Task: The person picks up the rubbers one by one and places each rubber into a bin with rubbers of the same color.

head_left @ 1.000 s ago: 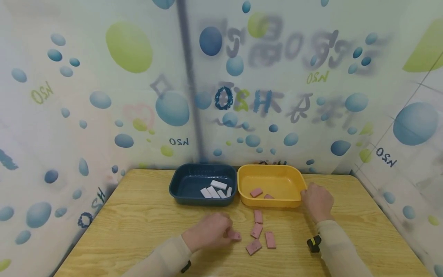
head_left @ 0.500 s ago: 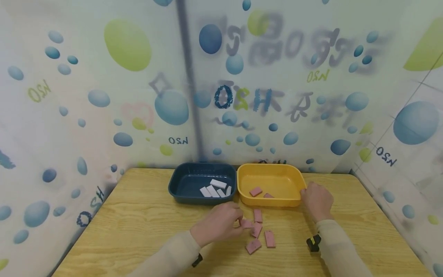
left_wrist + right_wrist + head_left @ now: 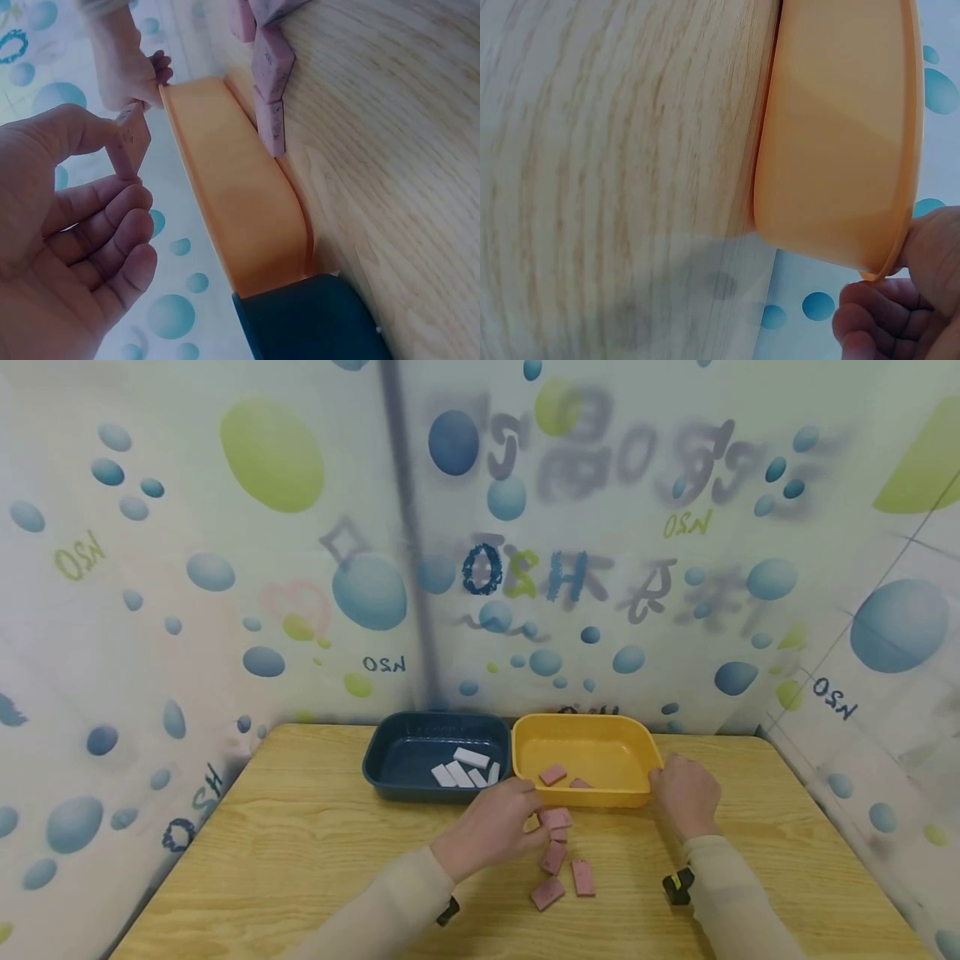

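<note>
My left hand (image 3: 489, 828) pinches a small pink rectangular block (image 3: 556, 817) between thumb and forefinger, in front of the yellow tray (image 3: 592, 797). In the left wrist view the held block (image 3: 130, 140) is tilted and bears faint dark marks; the other fingers curl loosely below it. My right hand (image 3: 686, 797) grips the tray's right front corner. The right wrist view has that hand (image 3: 930, 292) with its thumb and fingers on the rim of the yellow tray (image 3: 840, 135). Several pink blocks (image 3: 554, 858) lie on the table before the tray; others (image 3: 553, 774) are inside it.
A dark blue tray (image 3: 397, 792) stands against the yellow tray's left side, with several white blocks (image 3: 471, 757) in it. Both sit near the back of the wooden table (image 3: 300, 827). A patterned wall covering (image 3: 510, 677) rises behind and at both sides.
My left hand has moved right and away from me with the pink block, from the table's middle to just before the yellow tray. The right hand stays at the tray's corner.
</note>
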The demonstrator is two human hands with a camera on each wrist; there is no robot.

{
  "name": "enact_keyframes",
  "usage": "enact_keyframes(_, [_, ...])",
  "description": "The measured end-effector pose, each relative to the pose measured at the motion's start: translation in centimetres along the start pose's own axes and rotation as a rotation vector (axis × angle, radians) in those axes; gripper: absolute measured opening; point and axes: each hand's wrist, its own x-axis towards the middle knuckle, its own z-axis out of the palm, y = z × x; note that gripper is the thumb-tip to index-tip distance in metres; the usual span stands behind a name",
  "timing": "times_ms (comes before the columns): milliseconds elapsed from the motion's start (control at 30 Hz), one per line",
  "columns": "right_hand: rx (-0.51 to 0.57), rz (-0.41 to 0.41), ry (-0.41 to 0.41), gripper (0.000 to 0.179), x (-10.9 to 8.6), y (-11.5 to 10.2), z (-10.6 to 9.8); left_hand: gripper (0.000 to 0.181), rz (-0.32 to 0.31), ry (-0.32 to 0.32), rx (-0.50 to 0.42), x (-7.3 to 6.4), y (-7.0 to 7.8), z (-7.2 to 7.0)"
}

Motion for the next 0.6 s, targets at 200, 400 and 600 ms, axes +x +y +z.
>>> enact_keyframes(200, [-0.003,0.002,-0.004,0.032,0.0,0.0,0.0,0.016,-0.034,0.001,-0.036,0.7,-0.2,0.2])
enact_keyframes(400, [0.0,0.005,-0.007,0.032,0.0,-0.1,-0.1,0.013,-0.078,-0.004,-0.057,1.3,-0.3,0.5])
enact_keyframes(600, [-0.001,0.004,-0.017,0.032,-0.1,-0.3,-0.3,0.018,-0.118,0.0,-0.09,1.9,-0.4,0.8])
